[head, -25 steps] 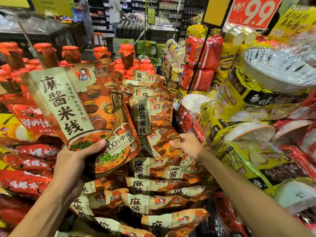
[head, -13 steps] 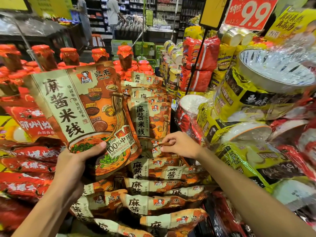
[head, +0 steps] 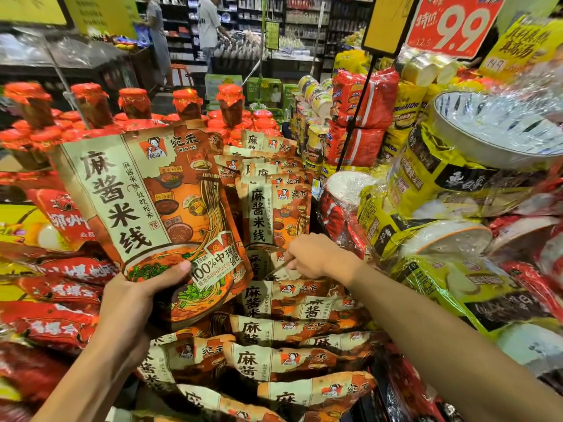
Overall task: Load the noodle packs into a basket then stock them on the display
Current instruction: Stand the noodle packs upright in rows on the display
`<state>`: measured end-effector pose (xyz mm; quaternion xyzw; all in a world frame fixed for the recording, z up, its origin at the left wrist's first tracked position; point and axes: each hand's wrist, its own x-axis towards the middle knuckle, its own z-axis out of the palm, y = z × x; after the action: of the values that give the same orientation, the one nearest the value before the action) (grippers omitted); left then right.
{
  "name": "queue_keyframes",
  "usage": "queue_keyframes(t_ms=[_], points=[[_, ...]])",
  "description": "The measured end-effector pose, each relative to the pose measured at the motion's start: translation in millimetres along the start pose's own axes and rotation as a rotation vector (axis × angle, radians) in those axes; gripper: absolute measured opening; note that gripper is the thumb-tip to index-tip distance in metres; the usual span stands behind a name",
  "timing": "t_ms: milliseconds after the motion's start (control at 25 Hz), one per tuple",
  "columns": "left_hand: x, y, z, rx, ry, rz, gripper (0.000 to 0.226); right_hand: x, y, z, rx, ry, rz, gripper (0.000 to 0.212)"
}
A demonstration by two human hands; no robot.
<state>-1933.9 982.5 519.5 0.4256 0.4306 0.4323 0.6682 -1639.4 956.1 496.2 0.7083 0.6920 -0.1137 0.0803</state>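
Observation:
My left hand [head: 134, 303] grips the bottom of an orange and beige noodle pack [head: 158, 208], held upright above the display. Behind and below it lies a pile of matching noodle packs [head: 274, 360], some flat at the front, others standing in a row [head: 274, 208] at the back. My right hand [head: 316, 257] reaches into the middle of that pile with fingers curled, pinching the top edge of a pack [head: 274, 266] that lies under the standing row. No basket is in view.
Red packets [head: 61, 293] fill the left side, with red-capped jars [head: 134, 102] behind them. Yellow noodle bundles with wrapped bowls [head: 493, 129] crowd the right. A black sign pole [head: 356, 117] holds a price sign [head: 454, 22]. Two people stand in the far aisle.
My right hand has shifted a little left and up in the pile, tightening onto a pack's edge. The left hand keeps its pack upright in about the same place.

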Motion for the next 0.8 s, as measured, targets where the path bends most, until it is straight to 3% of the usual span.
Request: queue_keyframes(t_ms=[200, 320, 520, 800], points=[[-1, 0, -2, -0.004, 0.019, 0.008, 0.043, -14, 37, 6, 0.246, 0.066, 0.089, 0.023], [0, -2, 2, -0.002, 0.005, -0.010, 0.056, -25, 43, 20, 0.323, -0.013, 0.148, 0.023], [1, -7, 7, 0.032, 0.005, 0.016, 0.052, -37, 50, 26, 0.309, -0.118, 0.199, 0.028], [-2, -7, 5, 0.082, -0.030, 0.016, 0.050, -41, 45, 32, 0.340, -0.027, 0.171, 0.040]])
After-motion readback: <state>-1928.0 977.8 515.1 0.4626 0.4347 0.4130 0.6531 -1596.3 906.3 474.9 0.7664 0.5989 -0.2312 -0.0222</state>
